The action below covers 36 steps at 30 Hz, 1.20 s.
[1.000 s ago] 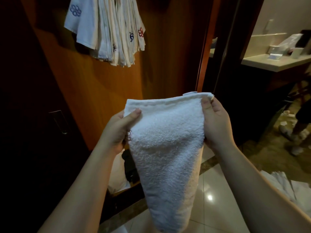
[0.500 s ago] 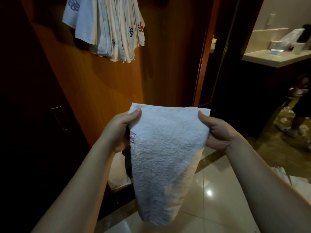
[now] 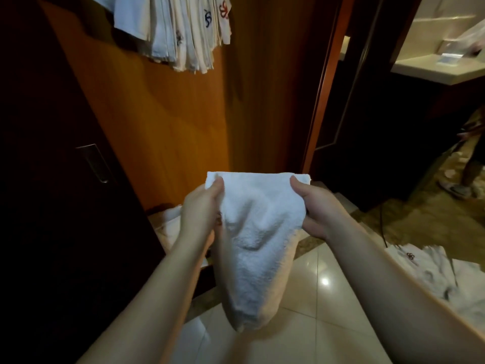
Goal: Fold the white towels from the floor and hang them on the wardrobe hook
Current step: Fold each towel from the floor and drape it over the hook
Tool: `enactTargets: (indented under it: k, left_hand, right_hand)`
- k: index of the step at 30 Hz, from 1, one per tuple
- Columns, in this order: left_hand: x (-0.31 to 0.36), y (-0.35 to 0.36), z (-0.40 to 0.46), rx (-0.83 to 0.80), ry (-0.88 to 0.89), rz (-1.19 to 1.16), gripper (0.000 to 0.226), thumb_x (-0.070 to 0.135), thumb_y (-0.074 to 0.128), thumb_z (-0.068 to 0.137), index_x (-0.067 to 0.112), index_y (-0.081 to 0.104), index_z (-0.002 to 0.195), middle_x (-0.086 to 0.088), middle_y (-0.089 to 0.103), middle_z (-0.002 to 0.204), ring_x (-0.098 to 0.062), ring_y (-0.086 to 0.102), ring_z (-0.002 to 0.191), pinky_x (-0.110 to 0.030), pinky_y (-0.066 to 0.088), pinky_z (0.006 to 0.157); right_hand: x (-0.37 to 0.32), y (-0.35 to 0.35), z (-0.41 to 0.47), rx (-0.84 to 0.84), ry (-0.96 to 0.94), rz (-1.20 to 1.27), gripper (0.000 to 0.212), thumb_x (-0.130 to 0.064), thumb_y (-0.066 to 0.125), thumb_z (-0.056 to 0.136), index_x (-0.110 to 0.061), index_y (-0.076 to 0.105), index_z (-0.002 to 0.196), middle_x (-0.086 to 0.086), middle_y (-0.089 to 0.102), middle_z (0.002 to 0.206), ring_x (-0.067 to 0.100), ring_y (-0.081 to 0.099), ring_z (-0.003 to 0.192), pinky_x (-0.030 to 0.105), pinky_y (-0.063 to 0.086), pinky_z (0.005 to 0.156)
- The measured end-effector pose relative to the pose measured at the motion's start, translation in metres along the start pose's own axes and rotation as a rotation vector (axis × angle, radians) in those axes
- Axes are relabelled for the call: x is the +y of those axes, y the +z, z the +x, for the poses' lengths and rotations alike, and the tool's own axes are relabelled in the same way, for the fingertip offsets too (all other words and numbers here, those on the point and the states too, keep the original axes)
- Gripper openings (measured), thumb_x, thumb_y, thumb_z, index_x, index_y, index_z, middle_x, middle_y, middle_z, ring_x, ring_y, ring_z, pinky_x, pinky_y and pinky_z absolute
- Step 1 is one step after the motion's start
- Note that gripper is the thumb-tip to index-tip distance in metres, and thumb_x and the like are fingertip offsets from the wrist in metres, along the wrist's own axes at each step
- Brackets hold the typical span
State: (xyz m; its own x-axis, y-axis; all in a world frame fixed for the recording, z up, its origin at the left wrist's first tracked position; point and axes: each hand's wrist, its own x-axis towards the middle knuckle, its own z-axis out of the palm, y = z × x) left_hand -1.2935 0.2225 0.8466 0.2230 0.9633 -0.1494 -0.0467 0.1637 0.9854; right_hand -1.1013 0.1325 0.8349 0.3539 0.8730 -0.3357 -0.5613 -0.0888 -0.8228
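Both hands, left hand (image 3: 200, 211) and right hand (image 3: 313, 208), pinch the folded white towel (image 3: 258, 232), now lowered from the hanging towels (image 3: 178, 27).

Place: hotel room entry.
Evidence: wood wardrobe panel (image 3: 162, 122) at 12 o'clock; monogrammed towels (image 3: 181, 30) hanging at 11; vanity counter (image 3: 435, 70) at 2; glossy tiled floor (image 3: 325, 282).
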Motion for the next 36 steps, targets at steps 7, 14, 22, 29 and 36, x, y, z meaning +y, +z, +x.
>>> enactTargets:
  k: [7,14,22,29,36]
  left_hand:
    - [-0.016,0.033,-0.066,0.051,0.302,0.138,0.023,0.045,0.052,0.101,0.037,0.067,0.086,0.027,0.071,0.084,0.011,0.065,0.078,-0.006,0.047,0.06]
    - [-0.017,0.036,-0.078,-0.158,0.371,0.077,0.033,0.035,0.055,0.097,0.018,0.07,0.122,0.011,0.076,0.103,0.0,0.07,0.097,-0.011,0.053,0.074]
    - [-0.012,0.02,-0.048,-0.59,0.154,0.02,0.046,0.059,0.045,0.091,0.034,0.072,0.119,0.001,0.072,0.122,-0.014,0.064,0.12,-0.036,0.049,0.101]
    - [-0.002,0.022,-0.043,-0.442,0.257,0.297,0.026,0.055,0.045,0.086,0.071,0.065,0.09,0.045,0.065,0.095,0.027,0.055,0.098,0.0,0.04,0.081]
    - [0.024,0.007,-0.032,-0.511,0.431,0.27,0.046,0.048,0.028,0.1,0.038,0.071,0.11,0.035,0.064,0.118,0.017,0.053,0.116,-0.009,0.04,0.096]
  right_hand:
    - [0.038,0.048,-0.043,0.196,-0.437,-0.512,0.017,-0.066,0.039,0.099,-0.075,0.051,0.108,-0.042,0.065,0.099,-0.014,0.064,0.094,0.016,0.054,0.078]
    - [0.039,0.05,-0.056,-0.105,-0.392,-0.483,0.04,-0.083,0.041,0.08,-0.061,0.065,0.104,-0.025,0.072,0.106,-0.005,0.067,0.103,0.015,0.055,0.086]
    - [0.022,0.031,-0.044,-0.354,-0.335,-0.391,0.031,-0.024,0.052,0.091,-0.032,0.076,0.109,0.005,0.073,0.104,0.019,0.07,0.102,0.038,0.055,0.095]
    - [0.015,0.033,-0.047,-0.197,-0.534,-0.856,0.05,-0.019,0.056,0.091,-0.057,0.045,0.121,-0.012,0.068,0.101,0.002,0.066,0.094,0.012,0.051,0.078]
    - [-0.005,0.021,-0.041,-0.181,-0.441,-0.704,0.036,-0.06,0.057,0.086,-0.085,0.043,0.108,-0.015,0.07,0.121,0.01,0.066,0.116,0.049,0.045,0.109]
